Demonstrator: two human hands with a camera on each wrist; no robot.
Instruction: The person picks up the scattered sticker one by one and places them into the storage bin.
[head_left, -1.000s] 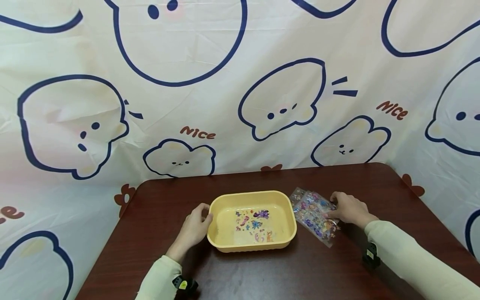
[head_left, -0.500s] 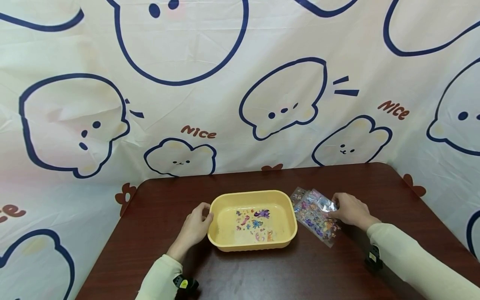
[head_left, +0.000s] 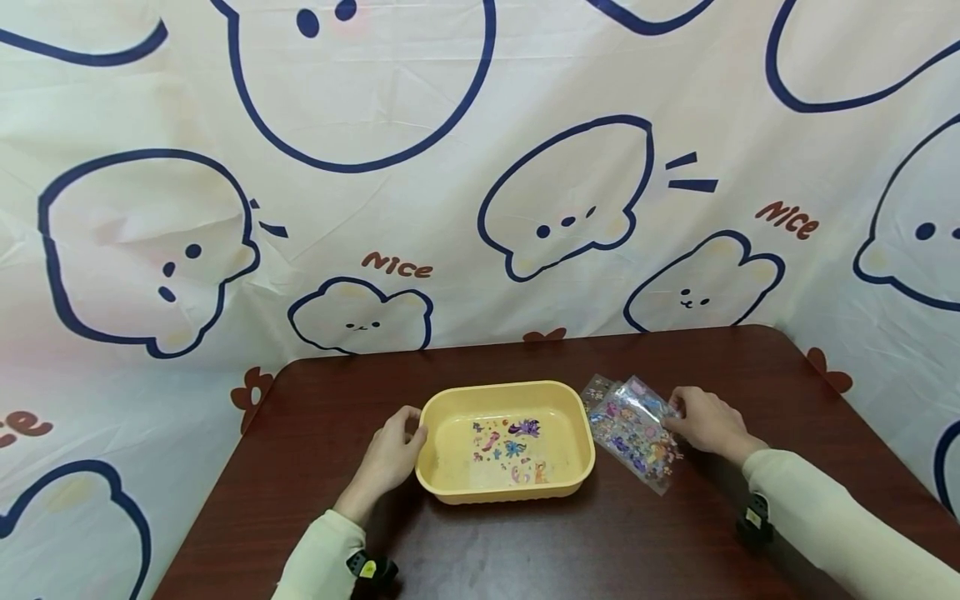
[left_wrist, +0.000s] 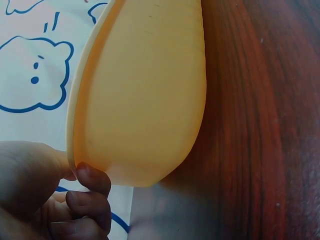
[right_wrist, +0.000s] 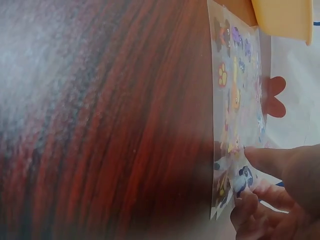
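We note a patterned cloth (head_left: 450, 217) behind the far edge of the table (head_left: 517, 546) and beyond its left and right edges. A yellow tray (head_left: 444, 458), near the table's middle, stands between the left grip (head_left: 386, 454) and the right grip (head_left: 708, 423). A clear sticker sheet (head_left: 510, 450) lies on the tray floor. We locate the stacked sticker sheets (head_left: 630, 437) just beside the tray, toward the table's right edge.

The left grip is narrow and pinches the rim at the tray's left end. The right grip is also narrow and pinches the right margin of the stacked sheets; we cannot tell how many sheets it holds.

We have table surface from the right grip to the right edge and in front of the tray.
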